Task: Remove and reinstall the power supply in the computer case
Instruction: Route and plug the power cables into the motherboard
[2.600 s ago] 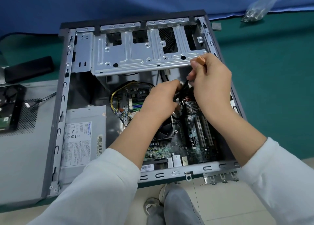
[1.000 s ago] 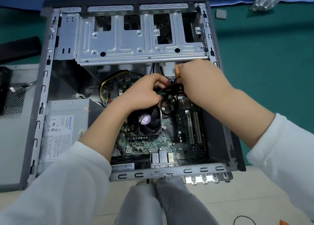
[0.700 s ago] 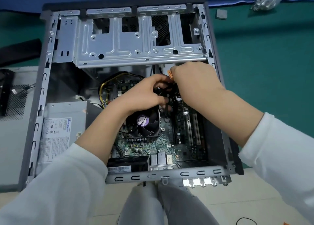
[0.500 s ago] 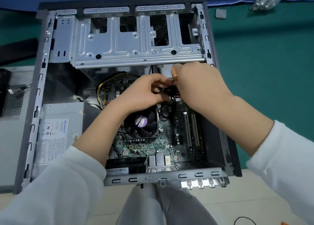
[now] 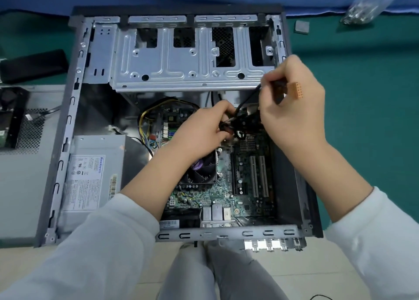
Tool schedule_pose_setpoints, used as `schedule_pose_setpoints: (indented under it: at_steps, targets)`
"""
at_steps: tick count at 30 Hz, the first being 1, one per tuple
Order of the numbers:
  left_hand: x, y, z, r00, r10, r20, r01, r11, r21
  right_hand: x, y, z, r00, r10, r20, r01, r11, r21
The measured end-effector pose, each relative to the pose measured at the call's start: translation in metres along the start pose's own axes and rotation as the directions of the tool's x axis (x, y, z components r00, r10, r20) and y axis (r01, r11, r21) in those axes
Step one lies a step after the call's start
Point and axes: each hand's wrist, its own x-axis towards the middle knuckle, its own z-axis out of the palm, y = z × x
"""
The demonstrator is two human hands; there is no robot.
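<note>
Both hands work a black cable bundle [image 5: 243,124] inside the open case [image 5: 74,109].
Left hand [image 5: 204,127] pinches the bundle over the board; right hand [image 5: 292,105] pinches one cable, an orange plug [image 5: 298,90] at its fingers. The supply [image 5: 90,175] sits in the case's near-left corner.

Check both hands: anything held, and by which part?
Right hand pinches a black cable near its orange connector. Left hand grips the cable bundle.
</note>
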Motion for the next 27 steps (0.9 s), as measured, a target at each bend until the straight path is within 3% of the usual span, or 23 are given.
schedule_pose_setpoints:
  at_steps: [2,5,7,9,11,14,16,18,21,23,25,27]
  targets:
    - [-0.002,0.001,0.001,1.0,0.017,-0.009,-0.016,0.999,0.052,-0.001,-0.006,-0.001,1.0,-0.026,-0.007,0.027,0.995,0.097]
    - [-0.006,-0.003,0.002,1.0,0.016,0.022,-0.017,0.999,0.031,0.0,-0.023,-0.007,0.998,0.052,-0.023,-0.041,0.94,0.34]
    - [-0.008,-0.004,0.001,0.994,-0.035,0.099,0.034,0.999,0.018,0.006,-0.036,-0.015,0.995,0.084,-0.05,-0.051,0.884,0.464]
    - [-0.011,-0.003,0.001,0.98,-0.08,0.181,0.057,0.99,0.128,0.012,-0.045,-0.027,0.997,0.081,0.009,-0.073,0.842,0.534]
    - [-0.014,0.004,0.0,0.978,-0.112,0.174,0.088,0.986,0.14,0.013,-0.047,-0.037,0.984,0.071,0.164,-0.145,0.853,0.501]
    - [-0.018,0.02,-0.004,0.971,-0.18,0.156,0.184,0.983,-0.012,-0.001,-0.041,-0.042,0.912,0.162,0.378,-0.278,0.92,0.275]
    - [-0.021,0.03,-0.004,0.969,-0.179,0.169,0.185,0.982,-0.022,-0.011,-0.035,-0.042,0.883,0.204,0.423,-0.311,0.929,0.201]
    - [-0.029,0.042,-0.002,0.971,-0.198,0.136,0.218,0.964,-0.154,-0.018,-0.034,-0.044,0.893,0.215,0.395,-0.32,0.921,0.223]
    - [-0.037,0.058,0.003,0.924,-0.376,0.066,0.349,0.76,-0.549,-0.031,-0.036,-0.05,0.916,0.266,0.302,-0.37,0.849,0.376]
    - [-0.035,0.063,0.005,0.854,-0.516,0.058,0.406,0.593,-0.695,-0.038,-0.039,-0.055,0.935,0.282,0.216,-0.354,0.789,0.502]
    - [-0.031,0.067,0.003,0.794,-0.588,0.152,0.454,0.409,-0.791,-0.04,-0.041,-0.06,0.934,0.304,0.187,-0.354,0.716,0.602]
    - [-0.026,0.072,0.003,0.768,-0.57,0.293,0.51,0.268,-0.817,-0.041,-0.042,-0.061,0.922,0.313,0.23,-0.383,0.633,0.673]
